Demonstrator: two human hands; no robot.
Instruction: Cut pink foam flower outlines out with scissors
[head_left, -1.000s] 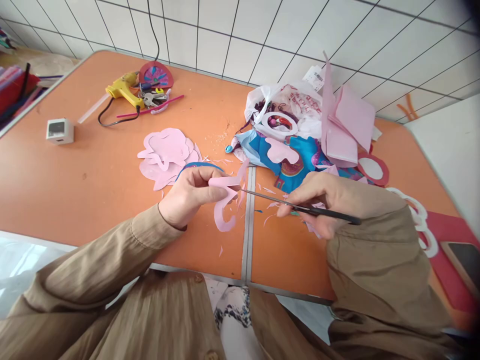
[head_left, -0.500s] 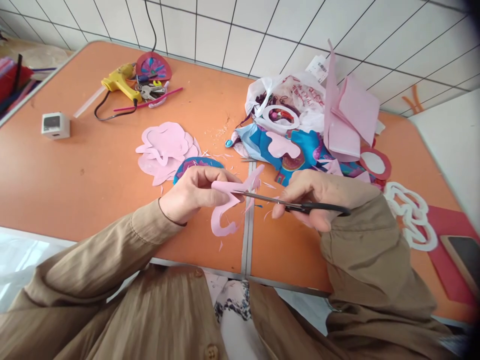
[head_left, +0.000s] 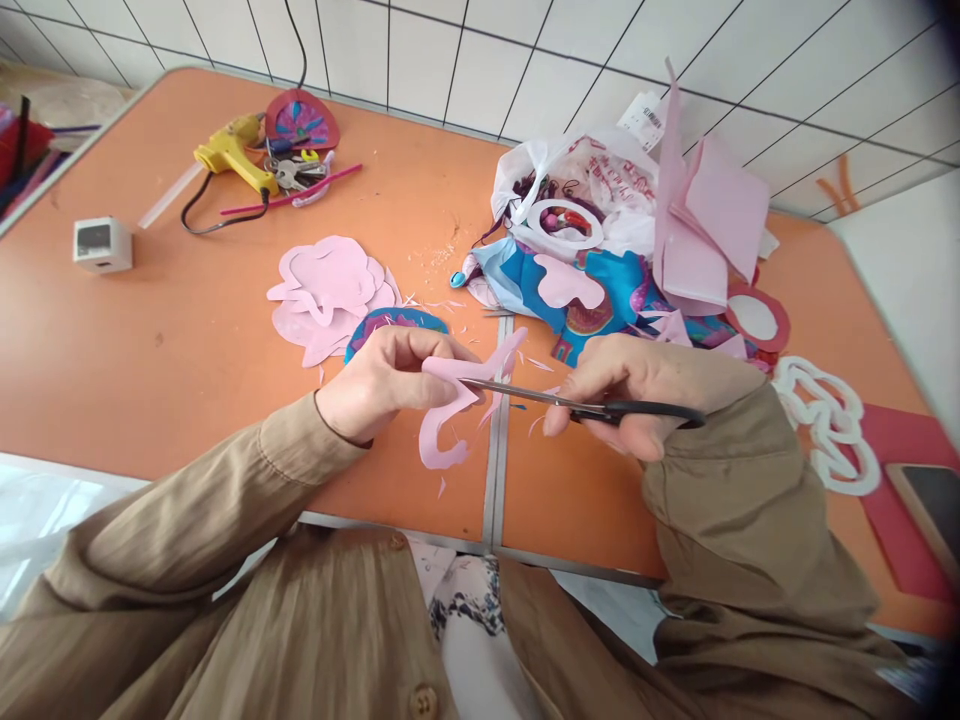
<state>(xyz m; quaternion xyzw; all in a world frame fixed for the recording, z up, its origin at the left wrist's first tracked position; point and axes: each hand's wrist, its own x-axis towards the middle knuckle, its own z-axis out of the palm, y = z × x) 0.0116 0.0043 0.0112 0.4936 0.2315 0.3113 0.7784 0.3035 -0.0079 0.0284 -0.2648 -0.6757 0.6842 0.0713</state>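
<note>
My left hand pinches a curvy pink sheet piece, which looks like thin felt or foam, between thumb and fingers. Black-handled scissors are gripped in my right hand, their blades nearly together and lying across the pink piece beside my left thumb. Just behind my left hand is a blue and purple patterned patch, partly covered by the hand. A stack of pink cut shapes lies to the left of it. Small pink scraps are scattered about the blades.
A yellow glue gun with keys is at the back left, near a small white cube. At the back right are a plastic bag, blue patterned fabric and folded pink sheets. White cutouts and a phone lie right.
The scissor blades have closed a little on the pink piece, and its lower curl has shifted slightly left. The camera view has tilted slightly. Both hands keep their holds.
</note>
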